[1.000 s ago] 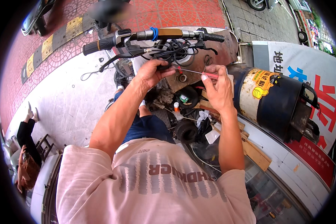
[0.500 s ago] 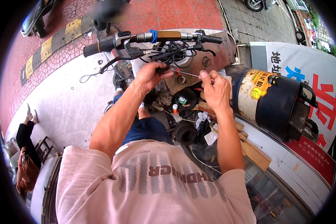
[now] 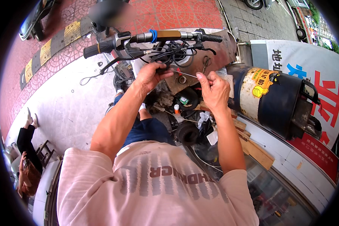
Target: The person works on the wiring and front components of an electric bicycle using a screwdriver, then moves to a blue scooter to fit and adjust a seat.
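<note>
Below the handlebar (image 3: 164,36), my left hand (image 3: 150,77) pinches a small dark part (image 3: 161,67) beside the bundle of black cables (image 3: 175,52). Its kind cannot be made out. A thin metal shaft (image 3: 187,74), like a screwdriver's, runs from that part to my right hand (image 3: 215,88). The right thumb and fingers are closed on its near end, and any handle is hidden in the hand. The handlebar carries black grips, brake levers and a blue tie (image 3: 153,36).
Scissors (image 3: 206,64) and a tape roll (image 3: 182,80) lie on a brown board (image 3: 222,49). Below are a tyre (image 3: 187,133), an orange-and-white bottle (image 3: 177,108) and wood planks (image 3: 258,152). A dark metal drum (image 3: 277,101) stands right. A person's legs (image 3: 26,139) show far left.
My right hand has shifted slightly left and its fingers have turned on the shaft. My left hand stays in nearly the same place.
</note>
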`<state>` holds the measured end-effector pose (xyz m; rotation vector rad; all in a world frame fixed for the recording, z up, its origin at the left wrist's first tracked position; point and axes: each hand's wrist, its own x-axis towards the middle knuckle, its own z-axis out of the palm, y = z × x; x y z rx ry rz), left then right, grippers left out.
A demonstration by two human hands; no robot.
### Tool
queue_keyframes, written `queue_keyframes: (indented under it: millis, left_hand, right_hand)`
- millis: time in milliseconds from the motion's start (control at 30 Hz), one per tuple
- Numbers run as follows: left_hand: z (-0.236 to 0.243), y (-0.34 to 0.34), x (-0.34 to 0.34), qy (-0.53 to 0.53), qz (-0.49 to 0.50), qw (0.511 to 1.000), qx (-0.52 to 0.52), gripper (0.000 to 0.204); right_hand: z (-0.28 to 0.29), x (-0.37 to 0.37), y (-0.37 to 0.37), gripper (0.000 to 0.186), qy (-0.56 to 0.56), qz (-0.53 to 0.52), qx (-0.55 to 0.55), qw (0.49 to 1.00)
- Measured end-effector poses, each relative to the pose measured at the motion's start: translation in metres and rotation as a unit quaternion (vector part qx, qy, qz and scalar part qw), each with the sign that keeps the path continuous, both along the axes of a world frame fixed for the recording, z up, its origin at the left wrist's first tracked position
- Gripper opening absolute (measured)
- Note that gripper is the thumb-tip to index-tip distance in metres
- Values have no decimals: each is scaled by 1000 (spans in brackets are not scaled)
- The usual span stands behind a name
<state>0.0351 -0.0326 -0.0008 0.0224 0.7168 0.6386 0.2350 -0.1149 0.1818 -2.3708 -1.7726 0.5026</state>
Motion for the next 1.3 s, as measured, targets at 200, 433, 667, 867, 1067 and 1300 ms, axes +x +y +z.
queue_keyframes:
  millis: [200, 433, 667, 867, 1067, 1300]
  left_hand:
    - [5, 0, 1, 3, -18, 1000, 15, 20]
    - [4, 0, 0, 28, -22, 999, 25, 18]
    - [7, 0, -3, 29, -11, 999, 35, 12]
    - [4, 1, -2, 33, -12, 998, 44, 10]
    - [3, 1, -2, 41, -4, 998, 39, 12]
    - [11, 1, -2, 51, 3, 998, 48, 15]
  right_hand:
    - [-20, 1, 4, 47, 88, 63, 267, 958]
    - [-15, 0, -4, 41, 105, 26, 191, 976]
    - [0, -1, -6, 30, -4, 0, -39, 999]
    - [-18, -6, -8, 41, 86, 28, 188, 978]
    - [-22, -2, -5, 36, 103, 58, 191, 974]
    - [-6, 0, -8, 30, -2, 5, -67, 998]
